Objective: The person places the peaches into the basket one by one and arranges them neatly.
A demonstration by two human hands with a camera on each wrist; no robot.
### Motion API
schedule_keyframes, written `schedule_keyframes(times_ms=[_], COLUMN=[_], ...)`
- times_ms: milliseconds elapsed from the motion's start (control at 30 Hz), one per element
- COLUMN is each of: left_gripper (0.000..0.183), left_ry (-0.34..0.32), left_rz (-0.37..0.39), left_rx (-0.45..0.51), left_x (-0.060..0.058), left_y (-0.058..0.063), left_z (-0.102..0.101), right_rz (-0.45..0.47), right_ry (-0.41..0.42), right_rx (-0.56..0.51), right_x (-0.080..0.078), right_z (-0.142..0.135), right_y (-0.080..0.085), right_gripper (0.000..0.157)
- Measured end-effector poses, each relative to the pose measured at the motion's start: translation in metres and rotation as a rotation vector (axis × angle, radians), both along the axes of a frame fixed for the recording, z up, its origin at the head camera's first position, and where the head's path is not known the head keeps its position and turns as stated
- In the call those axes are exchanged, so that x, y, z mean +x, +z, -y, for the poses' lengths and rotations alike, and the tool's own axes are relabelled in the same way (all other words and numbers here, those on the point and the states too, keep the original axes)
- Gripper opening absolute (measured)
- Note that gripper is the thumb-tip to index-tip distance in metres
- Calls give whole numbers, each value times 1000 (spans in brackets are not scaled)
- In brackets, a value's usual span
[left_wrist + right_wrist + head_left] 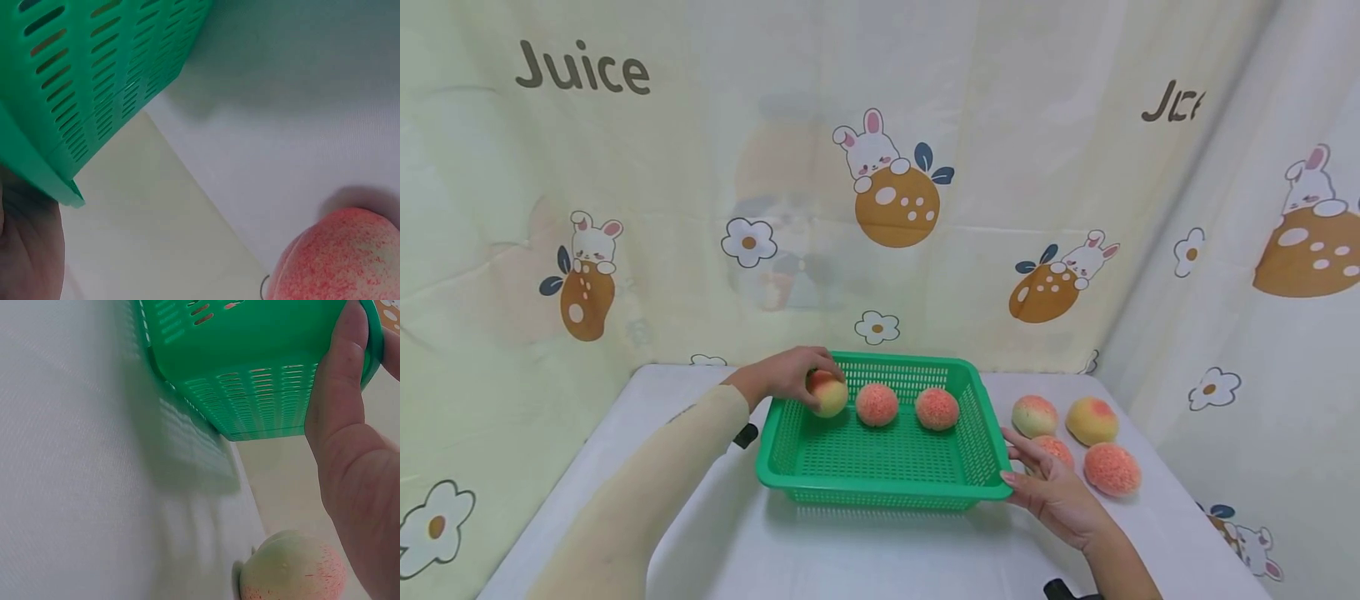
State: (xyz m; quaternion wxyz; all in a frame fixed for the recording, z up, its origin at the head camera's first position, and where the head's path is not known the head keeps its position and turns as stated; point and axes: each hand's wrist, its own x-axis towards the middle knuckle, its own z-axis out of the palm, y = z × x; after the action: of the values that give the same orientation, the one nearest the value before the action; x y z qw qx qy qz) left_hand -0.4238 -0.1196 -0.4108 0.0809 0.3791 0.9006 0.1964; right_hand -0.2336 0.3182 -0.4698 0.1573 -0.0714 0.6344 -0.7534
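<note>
A green plastic basket with slotted walls stands on the table. My left hand reaches over its left end and grips a yellow peach with an orange-red top, fingers over it and thumb at its side. To the right of that peach, a speckled pink-red peach and another pink-red peach lie in the basket. My right hand holds the basket's right rim; in the right wrist view its fingers curl around the edge. The left wrist view shows only part of a hand beneath the rim.
Right of the basket lie a pale green-pink peach, a yellow peach, a pink-red peach and one partly behind my right hand. A printed curtain hangs behind and beside the white table.
</note>
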Motion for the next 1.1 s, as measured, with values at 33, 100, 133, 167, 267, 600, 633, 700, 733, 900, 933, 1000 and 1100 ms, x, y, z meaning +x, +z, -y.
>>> schedule_keyframes(times_ms=[33,100,133,167,267,600,633,700,733,900,933,1000,1100], left_gripper=[53,54,55,55,56,50,49,47,47,46,46,47,48], left_ry=[-4,-10,-13,-12,-19,-10,-14,-36,-43,-4,13,52,103], left_rz=[-1,-6,-9,-12,-24,-30,-41,-70,-77,-73,-72,-74,-83], left_rx=[-12,-29,-38,-48,-69,-167,-175,-187,-185,-123,-99,-47,42], left_x=[0,-1,-1,-1,0,2,2,1,0,2,5,11,23], left_y=[-1,-2,-2,-2,-2,-2,-2,-3,-3,-3,-2,-2,-1], left_z=[0,-1,-2,-2,-3,-8,-9,-9,-9,-2,1,7,16], right_rz=[1,3,4,3,-2,3,6,7,5,-6,-8,-9,-17], right_ry=[-1,-2,-3,-3,-4,-5,-5,-6,-3,5,6,1,-3], right_rx=[-2,-3,-3,-3,1,5,5,6,5,7,8,15,21], right_x=[0,0,0,0,0,0,0,1,0,0,0,0,0], right_z=[0,0,0,0,0,0,0,0,0,-1,0,1,1], right_y=[0,0,0,-1,-1,0,0,0,0,-1,-1,-1,-1], right_gripper=[77,77,77,77,77,76,76,76,76,76,76,77,77])
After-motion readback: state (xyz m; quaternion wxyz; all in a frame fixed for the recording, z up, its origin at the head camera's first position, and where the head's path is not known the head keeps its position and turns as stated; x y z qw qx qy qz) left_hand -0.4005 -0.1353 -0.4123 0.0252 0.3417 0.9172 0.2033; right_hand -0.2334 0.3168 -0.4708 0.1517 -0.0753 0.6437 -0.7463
